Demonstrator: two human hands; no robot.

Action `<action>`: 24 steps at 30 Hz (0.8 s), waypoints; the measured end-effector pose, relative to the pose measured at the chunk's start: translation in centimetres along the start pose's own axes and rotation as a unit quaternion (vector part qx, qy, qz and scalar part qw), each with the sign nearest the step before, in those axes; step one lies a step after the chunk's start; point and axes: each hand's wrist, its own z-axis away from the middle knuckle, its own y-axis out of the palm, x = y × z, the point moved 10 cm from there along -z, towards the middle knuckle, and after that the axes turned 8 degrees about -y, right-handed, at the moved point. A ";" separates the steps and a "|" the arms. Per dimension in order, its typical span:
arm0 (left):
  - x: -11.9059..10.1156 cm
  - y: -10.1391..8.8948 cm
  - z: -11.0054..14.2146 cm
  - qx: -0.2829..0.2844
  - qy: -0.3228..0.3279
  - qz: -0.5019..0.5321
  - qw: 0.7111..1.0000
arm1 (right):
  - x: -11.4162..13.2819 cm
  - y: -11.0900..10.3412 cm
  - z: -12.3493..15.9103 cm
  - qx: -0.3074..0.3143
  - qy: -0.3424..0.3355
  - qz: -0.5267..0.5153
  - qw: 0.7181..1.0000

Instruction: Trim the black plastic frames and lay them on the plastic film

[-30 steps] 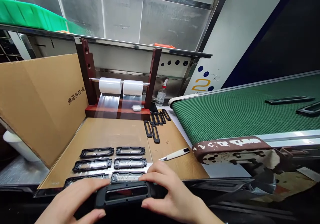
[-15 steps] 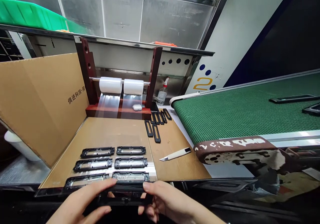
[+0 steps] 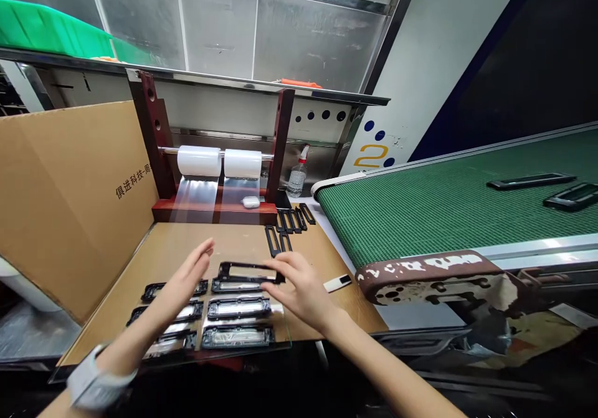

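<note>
Holding black frame [image 3: 225, 273], yellow "2" [image 3: 370, 156] beyond

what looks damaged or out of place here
The brown end cover of the green conveyor looks worn: ragged pale patches break up its brown surface, as if paint has chipped away.

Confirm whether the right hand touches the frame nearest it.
Touching: the head view shows the right hand pinching that frame by its right end.
</note>
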 end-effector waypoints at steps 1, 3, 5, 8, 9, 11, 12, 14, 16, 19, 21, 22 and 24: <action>0.3 0.2 -1.8 -0.005 -0.021 0.026 0.999 | -1.1 0.3 -0.6 -0.002 0.004 0.005 1.000; 1.3 0.7 -4.6 0.000 -0.069 0.062 0.996 | -2.9 1.1 -1.4 0.001 0.006 0.008 1.000; 2.1 1.2 -6.2 0.014 -0.115 0.085 0.990 | -4.1 2.3 -1.8 0.013 0.002 0.010 1.000; 2.6 1.7 -6.6 0.055 -0.167 0.107 0.979 | -5.3 4.4 -1.8 0.039 -0.003 0.010 0.999; 2.7 1.9 -6.4 0.070 -0.179 0.112 0.975 | -5.5 5.0 -1.8 0.047 -0.005 0.008 0.999; 2.9 2.1 -6.1 0.096 -0.195 0.119 0.969 | -5.9 6.0 -1.8 0.065 -0.006 0.002 0.998; 3.0 2.2 -6.0 0.104 -0.200 0.121 0.967 | -6.0 6.4 -1.8 0.073 -0.005 -0.002 0.997; 3.3 2.2 -6.1 0.111 -0.204 0.125 0.965 | -6.2 7.0 -1.9 0.088 -0.004 -0.008 0.996; 3.7 2.2 -6.2 0.115 -0.204 0.126 0.964 | -6.3 7.3 -2.0 0.101 -0.003 -0.011 0.995; 3.8 2.3 -6.3 0.122 -0.197 0.112 0.966 | -6.2 7.6 -2.1 0.120 -0.002 -0.009 0.993; 3.6 2.3 -6.1 0.125 -0.183 0.087 0.971 | -6.1 7.7 -2.1 0.128 0.001 -0.006 0.992; 3.4 2.3 -5.9 0.120 -0.171 0.069 0.976 | -6.1 7.7 -2.1 0.129 0.005 -0.005 0.992; 2.7 1.9 -5.5 0.084 -0.124 0.015 0.989 | -6.0 7.7 -2.1 0.129 0.014 -0.004 0.991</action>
